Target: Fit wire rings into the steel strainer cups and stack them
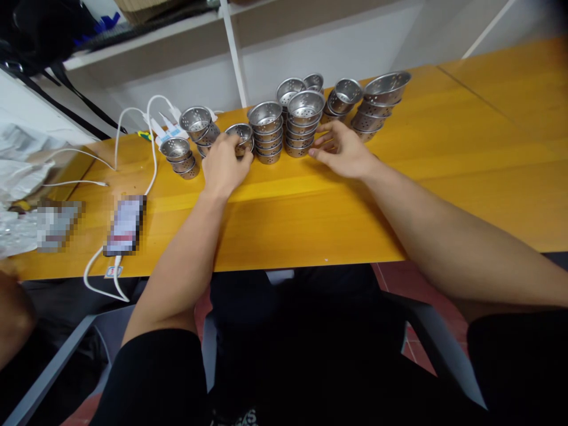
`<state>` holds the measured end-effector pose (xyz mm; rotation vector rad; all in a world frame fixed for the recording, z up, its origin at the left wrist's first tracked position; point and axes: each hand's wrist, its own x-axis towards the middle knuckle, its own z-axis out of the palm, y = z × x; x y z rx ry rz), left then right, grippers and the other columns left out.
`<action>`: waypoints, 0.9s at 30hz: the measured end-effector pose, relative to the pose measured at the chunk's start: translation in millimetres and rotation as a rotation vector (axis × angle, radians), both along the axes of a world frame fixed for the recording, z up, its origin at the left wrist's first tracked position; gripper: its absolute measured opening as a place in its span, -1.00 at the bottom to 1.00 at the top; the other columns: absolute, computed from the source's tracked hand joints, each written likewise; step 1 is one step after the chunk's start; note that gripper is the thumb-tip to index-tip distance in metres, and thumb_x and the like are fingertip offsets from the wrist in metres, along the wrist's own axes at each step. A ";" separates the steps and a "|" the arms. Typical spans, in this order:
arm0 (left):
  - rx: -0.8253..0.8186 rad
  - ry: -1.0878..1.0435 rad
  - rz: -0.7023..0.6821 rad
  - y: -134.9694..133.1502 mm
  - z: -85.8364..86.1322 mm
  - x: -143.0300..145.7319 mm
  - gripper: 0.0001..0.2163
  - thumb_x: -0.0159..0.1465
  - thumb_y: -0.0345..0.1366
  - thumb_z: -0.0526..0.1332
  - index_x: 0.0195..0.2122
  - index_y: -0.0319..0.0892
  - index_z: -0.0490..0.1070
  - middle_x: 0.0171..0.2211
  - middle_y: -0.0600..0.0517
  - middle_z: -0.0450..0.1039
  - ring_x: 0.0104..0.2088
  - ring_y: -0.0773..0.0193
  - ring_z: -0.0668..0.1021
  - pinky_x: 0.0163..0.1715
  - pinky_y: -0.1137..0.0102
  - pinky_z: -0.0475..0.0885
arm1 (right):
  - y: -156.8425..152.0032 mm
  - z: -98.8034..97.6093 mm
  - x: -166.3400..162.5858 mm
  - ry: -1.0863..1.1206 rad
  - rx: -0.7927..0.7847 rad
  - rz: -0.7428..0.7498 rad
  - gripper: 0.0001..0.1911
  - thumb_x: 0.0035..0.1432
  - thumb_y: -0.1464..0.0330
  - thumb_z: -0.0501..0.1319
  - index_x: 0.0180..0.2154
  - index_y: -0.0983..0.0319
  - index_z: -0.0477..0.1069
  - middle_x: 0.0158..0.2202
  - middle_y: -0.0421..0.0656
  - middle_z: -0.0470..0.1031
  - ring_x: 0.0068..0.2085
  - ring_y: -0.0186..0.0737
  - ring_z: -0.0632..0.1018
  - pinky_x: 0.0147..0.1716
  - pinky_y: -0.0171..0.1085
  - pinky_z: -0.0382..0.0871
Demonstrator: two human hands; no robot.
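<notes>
Several stacks of small perforated metal cups stand in a row along the back of a yellow wooden table (310,207). My left hand (224,165) is closed around a short stack of cups (240,135), left of a taller stack (266,131). Next to a second tall stack (303,123) lies my right hand (344,152), fingers spread and flat on the table, fingertips touching the stack's base. More stacks stand at the far left (180,155), (198,125) and at the right (377,103).
A phone (125,225) on a white cable lies at the table's left, beside a power strip with white plugs (162,127). Crumpled white plastic (18,171) covers the far left. Another person's arm (13,313) shows at the lower left. A white shelf post (235,53) rises behind.
</notes>
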<state>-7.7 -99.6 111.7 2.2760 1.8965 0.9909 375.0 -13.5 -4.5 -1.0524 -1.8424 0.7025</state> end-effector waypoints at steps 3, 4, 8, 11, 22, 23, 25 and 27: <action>0.006 -0.041 -0.008 5.7 -5.4 -5.7 -0.70 0.57 -0.03 0.57 0.24 0.12 0.68 0.44 -0.14 0.66 0.54 -0.36 0.73 0.68 -0.32 0.68 | -0.6 1.5 0.6 0.014 -0.009 0.017 0.10 0.33 -0.53 0.68 0.46 0.08 0.56 0.22 0.10 0.76 0.12 0.35 0.87 0.18 0.33 0.90; 0.014 -0.057 -0.013 8.2 -7.3 -8.2 -0.62 0.55 0.00 0.59 0.31 0.15 0.66 0.50 -0.15 0.61 0.58 -0.37 0.70 0.69 -0.33 0.67 | -1.4 2.9 0.1 0.020 -0.013 0.019 0.12 0.29 -0.55 0.69 0.45 0.07 0.56 0.20 0.09 0.77 0.10 0.35 0.87 0.16 0.34 0.90; 0.056 -0.091 -0.046 18.4 -14.2 -17.2 -0.45 0.47 0.11 0.68 0.39 0.18 0.63 0.65 -0.15 0.50 0.79 -0.41 0.47 0.83 -0.34 0.53 | -9.5 12.4 -6.4 0.042 -0.059 -0.010 0.13 0.21 -0.49 0.77 0.42 0.07 0.54 0.17 0.08 0.78 0.05 0.31 0.85 0.18 0.37 0.88; 0.043 -0.079 -0.057 22.3 -16.0 -18.1 -0.41 0.46 0.08 0.70 0.40 0.12 0.61 0.78 -0.16 0.37 0.88 -0.42 0.34 0.95 -0.32 0.32 | -18.6 21.6 -12.6 0.059 -0.097 -0.031 0.10 0.19 -0.42 0.82 0.39 0.07 0.53 0.17 0.11 0.79 0.03 0.30 0.82 0.24 0.45 0.85; 0.029 -0.185 -0.121 45.7 -35.2 -10.7 -0.06 0.54 0.17 0.63 0.74 0.03 0.20 0.90 -0.26 0.19 1.00 -0.31 0.12 1.07 -0.30 -0.01 | -29.8 30.4 -13.6 0.091 -0.188 0.000 0.16 0.13 -0.48 0.80 0.43 0.00 0.50 0.21 0.08 0.78 0.20 0.35 0.81 0.39 0.38 0.78; 0.034 -0.188 -0.118 45.6 -34.8 -9.7 -0.05 0.52 0.13 0.65 0.75 0.02 0.20 0.90 -0.29 0.20 1.00 -0.33 0.15 1.06 -0.29 0.03 | -27.8 28.4 -13.0 0.081 -0.177 0.005 0.19 0.13 -0.50 0.79 0.44 0.02 0.49 0.21 0.09 0.77 0.19 0.34 0.80 0.36 0.37 0.78; 0.025 -0.181 -0.104 42.4 -31.0 -6.4 -0.05 0.50 0.03 0.68 0.75 0.02 0.22 0.89 -0.35 0.20 0.98 -0.38 0.20 1.04 -0.27 0.09 | -23.4 24.0 -11.8 0.065 -0.152 0.022 0.22 0.14 -0.53 0.77 0.45 0.04 0.47 0.19 0.10 0.77 0.15 0.30 0.79 0.30 0.37 0.78; 0.005 -0.176 -0.085 37.8 -25.7 -3.0 -0.08 0.50 -0.03 0.68 0.73 0.02 0.25 0.88 -0.38 0.21 0.96 -0.41 0.25 1.02 -0.29 0.13 | -19.7 20.1 -10.7 0.067 -0.127 0.041 0.19 0.16 -0.53 0.76 0.43 0.02 0.46 0.17 0.07 0.79 0.13 0.28 0.78 0.29 0.39 0.79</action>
